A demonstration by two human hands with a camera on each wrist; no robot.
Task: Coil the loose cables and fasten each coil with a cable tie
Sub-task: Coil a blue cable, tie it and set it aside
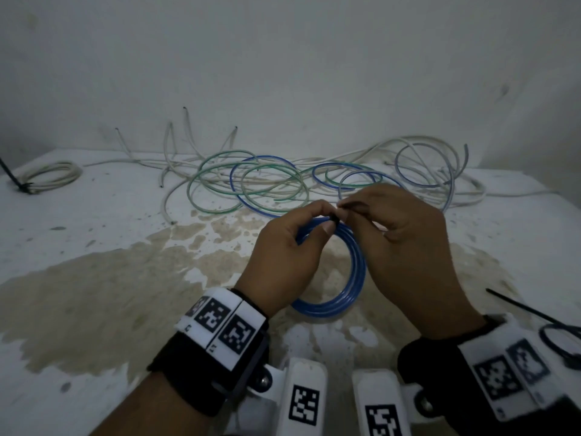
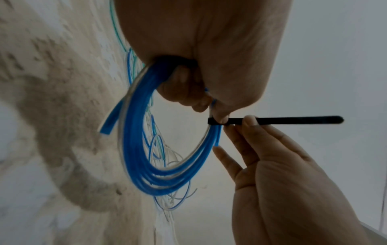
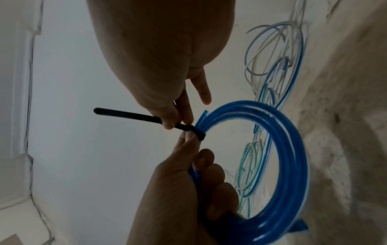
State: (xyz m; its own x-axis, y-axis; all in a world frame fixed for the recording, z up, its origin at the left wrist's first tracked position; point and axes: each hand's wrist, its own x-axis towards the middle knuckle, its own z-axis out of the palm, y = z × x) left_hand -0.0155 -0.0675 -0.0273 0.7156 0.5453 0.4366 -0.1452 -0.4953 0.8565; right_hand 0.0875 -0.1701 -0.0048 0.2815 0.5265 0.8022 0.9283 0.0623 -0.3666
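Both hands are up over the table point(image 1: 94, 247), working one blue cable coil point(image 1: 349, 278) between them. The left hand point(image 1: 283, 256) has its grip curled round the bundled strands, fingers wrapped through the loop, thumb and forefinger pinching right at the spot where the black cable tie point(image 2: 272, 120) circles the coil. From the left wrist view the tie's band is snug around the blue strands and its long free tail sticks straight out to the side.

The right hand point(image 1: 405, 247) pinches that tail just beside the coil, thumb and forefinger pressed together on the black strip, the other fingers fanned out and relaxed. In the right wrist view the tie point(image 3: 146, 118) runs from the pinch out past the thumb, tail end in free air. One cut end of blue cable pokes out past the band, another hangs loose at the far side of the loop.

The coil hangs off the left hand, its lower arc low over the stained patch of the table; whether it touches, I cannot tell.

Beyond the hands, along the wall, a tangle of loose cables point(image 1: 283, 177), white, green and blue, sprawls across the table. Far left sits a white cable coil point(image 1: 50, 176) with a black tie on it. At the right edge lie spare black cable ties point(image 1: 559, 335), one straight, one looped.
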